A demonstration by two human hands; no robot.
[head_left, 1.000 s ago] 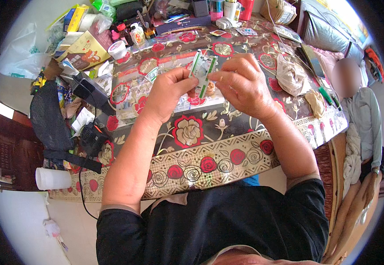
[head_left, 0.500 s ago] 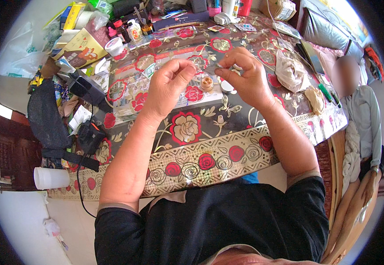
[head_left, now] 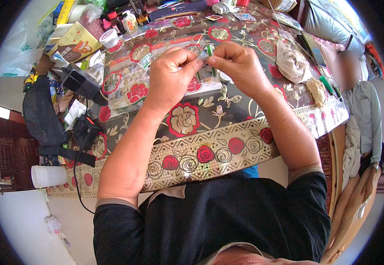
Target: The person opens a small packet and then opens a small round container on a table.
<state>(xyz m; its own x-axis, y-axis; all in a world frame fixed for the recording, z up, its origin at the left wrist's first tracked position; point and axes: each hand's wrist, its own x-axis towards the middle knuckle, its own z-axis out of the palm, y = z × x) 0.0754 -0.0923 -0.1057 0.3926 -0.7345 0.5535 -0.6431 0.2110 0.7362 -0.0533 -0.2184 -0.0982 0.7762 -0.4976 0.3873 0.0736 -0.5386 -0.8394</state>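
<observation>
Over the flowered tablecloth [head_left: 218, 121], my left hand [head_left: 170, 76] and my right hand [head_left: 238, 68] are close together, thumbs and forefingers pinched. Between their fingertips is a small packet [head_left: 209, 50], green with a clear or pale part; its contents are too small to make out. A round white lid-like piece [head_left: 226, 78] shows partly, beside my right hand. Left of my left hand, another small green-and-white packet [head_left: 145, 61] lies on the printed sheet [head_left: 123, 102].
At the back left stand a yellow-brown box [head_left: 75, 43], a white tub [head_left: 109, 39] and small bottles [head_left: 129, 23]. Black devices and a cable [head_left: 85, 128] lie at the left edge. Crumpled cloth [head_left: 292, 63] rests at the right; a person [head_left: 365, 117] sits beyond.
My hands have come together, and a green packet now shows between their fingertips. The small open jar with brown contents, seen between them before, is no longer visible. The view has shifted slightly.
</observation>
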